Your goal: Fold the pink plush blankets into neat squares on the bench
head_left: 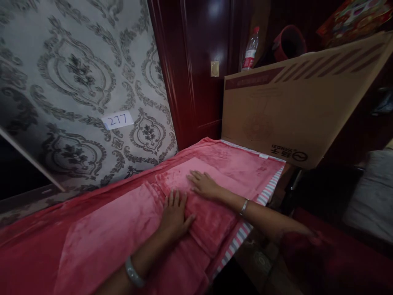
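Pink cloth [211, 221] looked soft, light, best gripped edgewise! Our left hand [173, 217] and right hand [205, 185] lay flat, unclenched.

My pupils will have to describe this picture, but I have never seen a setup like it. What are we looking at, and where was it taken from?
There is no machine here: a person works with two bare hands. The single picture comes from a camera worn on the head, looking forward and down, so the arms reach in from below.

Below them is a pink cover with a folded pink cloth on it; whether they are one piece is unclear. The right hand lies on the cloth, while the left hand rests across its edge. Both have their fingers spread, and neither grips anything.

Beyond stands a cardboard box with a bottle at its top edge. A paper reading 277 is on the patterned wall.
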